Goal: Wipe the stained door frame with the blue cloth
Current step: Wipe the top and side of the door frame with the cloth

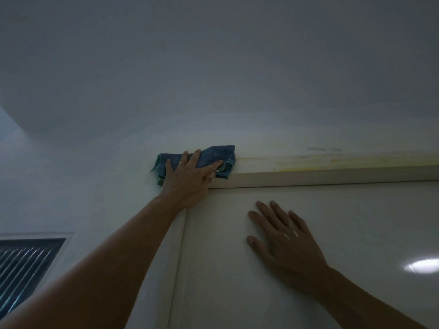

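The cream door frame point(308, 176) runs across the top of a glossy door, with a yellow stain point(308, 162) along its upper edge to the right of the cloth. My left hand point(187, 181) reaches up and presses the folded blue cloth point(213, 155) against the frame's top left corner, fingers spread over it. The cloth has a green edge showing at its left. My right hand point(282, 238) lies flat on the door panel point(356, 233) below the frame, fingers apart, holding nothing.
A white wall and ceiling fill the upper view. A dark louvred vent point(26, 264) sits in the wall at lower left. The frame's left upright point(175, 269) runs down beside my left forearm. A faint grey smudge point(323, 149) marks the wall above the frame.
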